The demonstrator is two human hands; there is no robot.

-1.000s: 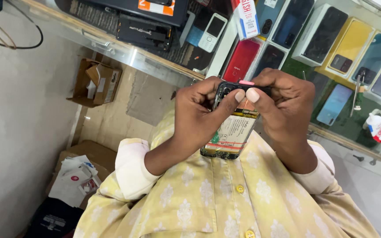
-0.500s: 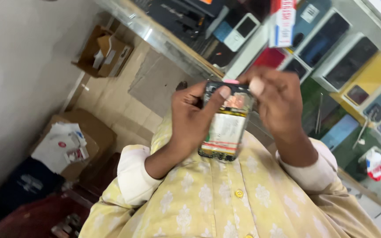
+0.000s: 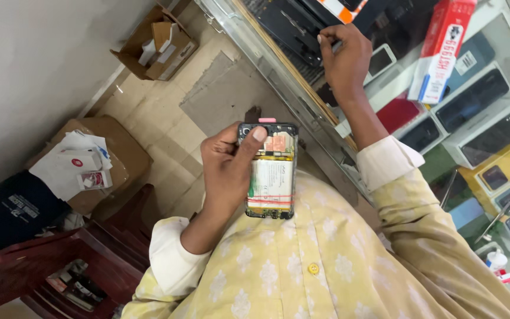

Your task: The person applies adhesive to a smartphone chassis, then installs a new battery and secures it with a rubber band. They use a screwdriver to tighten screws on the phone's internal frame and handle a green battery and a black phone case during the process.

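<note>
One opened phone (image 3: pixel 270 171), back cover off, sits upright in the left hand (image 3: pixel 226 171) just before the yellow shirt (image 3: pixel 326 266), thumb pressed near its top edge. Its white battery, yellow flex and dark frame lie bare, so grip the frame edges only, I judge. Right hand (image 3: pixel 346 59) reaches over the glass counter (image 3: pixel 278 77), fingers curled; whether it pinches something I cannot tell

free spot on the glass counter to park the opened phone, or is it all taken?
Counter is crowded: right hand sits on dark trays, red box beside it. Freest patch is the bare glass strip along the near edge, between right sleeve and tools. Left hand holds opened phone.
</note>
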